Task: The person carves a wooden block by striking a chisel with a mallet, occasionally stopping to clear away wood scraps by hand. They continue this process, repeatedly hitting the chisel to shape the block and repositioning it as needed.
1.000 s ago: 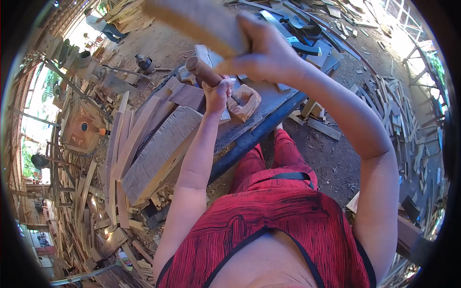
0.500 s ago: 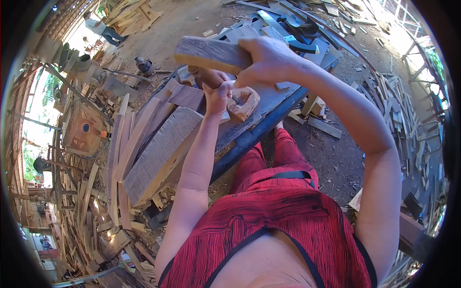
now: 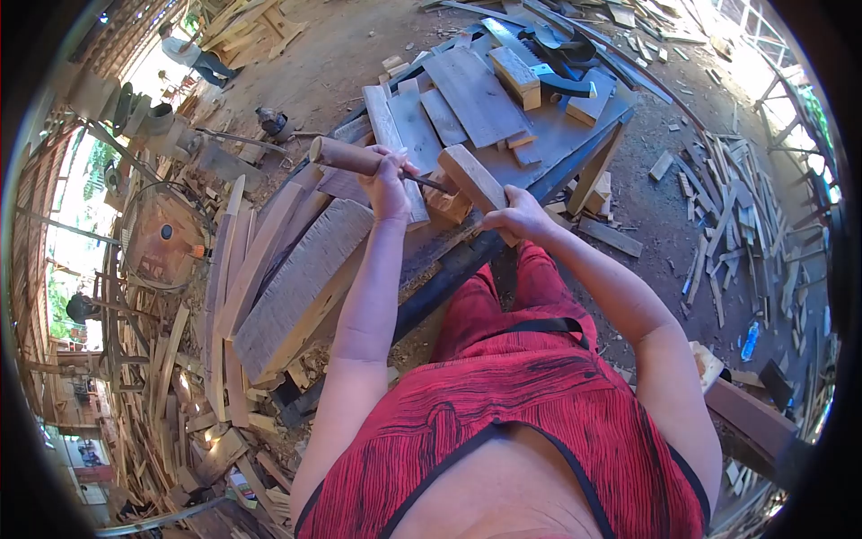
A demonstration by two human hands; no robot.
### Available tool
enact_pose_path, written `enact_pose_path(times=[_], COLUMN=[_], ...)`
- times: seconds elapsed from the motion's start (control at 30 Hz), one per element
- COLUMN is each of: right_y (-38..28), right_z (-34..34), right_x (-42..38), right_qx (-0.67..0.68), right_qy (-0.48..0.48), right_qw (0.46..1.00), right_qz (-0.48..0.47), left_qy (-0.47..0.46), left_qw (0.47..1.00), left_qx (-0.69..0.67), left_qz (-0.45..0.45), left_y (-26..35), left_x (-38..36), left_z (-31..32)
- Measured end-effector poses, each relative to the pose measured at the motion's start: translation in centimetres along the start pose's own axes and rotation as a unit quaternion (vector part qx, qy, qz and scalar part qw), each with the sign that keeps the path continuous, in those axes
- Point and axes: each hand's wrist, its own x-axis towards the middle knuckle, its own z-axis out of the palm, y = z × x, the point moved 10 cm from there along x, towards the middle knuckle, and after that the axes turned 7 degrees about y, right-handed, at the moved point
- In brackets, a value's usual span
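Observation:
My left hand [image 3: 388,186] is closed around a chisel, whose thick round wooden handle [image 3: 346,157] points to the far left. Its thin metal blade slants down rightward to a carved wood piece [image 3: 446,207] on the bench. A thick rectangular wood block [image 3: 474,178] is gripped at its near end by my right hand [image 3: 523,216]. The block's far end stands beside the blade tip and hides part of the carved piece.
Boards [image 3: 476,94] and a handsaw [image 3: 569,86] lie on the dark workbench [image 3: 575,157]. Long timbers [image 3: 301,292] lean at its left. Scrap wood [image 3: 732,216] is heaped on the right. A person [image 3: 187,56] stands far back left.
My right hand has brought the wood block down and right from above the chisel handle. The chisel has tipped over, its handle now pointing left. The carved piece is now mostly covered.

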Motion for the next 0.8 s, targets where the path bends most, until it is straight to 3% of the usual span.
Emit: enact_pose_path(times=[0.23,0.27,0.3,0.37,0.53,0.57,0.67,0.73,0.8], right_y=[-0.3,-0.4,-0.3,0.1,-1.0,-2.3,-14.8,-21.8,-25.1], right_z=[-0.2,-0.2,-0.1,0.0,-1.2,-2.9,-8.3,-10.4,-10.4], right_x=[-0.2,0.1,0.2,0.0,1.0,1.8,-1.0,-3.3,-4.2], right_qx=[-0.024,-0.025,-0.003,0.018,0.106,0.077,0.160,0.148,0.123], right_qy=[0.009,0.008,0.001,-0.006,-0.004,0.041,0.067,0.064,0.075], right_qw=[1.000,1.000,1.000,1.000,0.994,0.995,0.968,0.947,0.937], right_qz=[-0.007,-0.010,-0.008,-0.002,0.004,-0.046,-0.181,-0.276,-0.319], left_qy=[0.055,-0.025,-0.027,-0.144,-0.137,-0.129,-0.125,-0.139,-0.156], left_qw=[0.998,1.000,0.999,0.989,0.989,0.990,0.990,0.987,0.982], left_qx=[0.020,0.002,0.002,0.036,0.050,0.054,0.062,0.075,0.107], left_qz=[0.006,0.018,0.018,0.021,0.006,0.004,0.005,0.009,0.013], left_y=[2.9,2.8,3.0,3.4,3.0,2.9,2.9,2.8,2.4], left_x=[1.0,0.7,0.5,-0.7,0.3,0.4,0.2,-0.3,-0.9], left_z=[0.1,1.8,2.6,6.2,6.5,6.1,5.9,6.4,7.2])
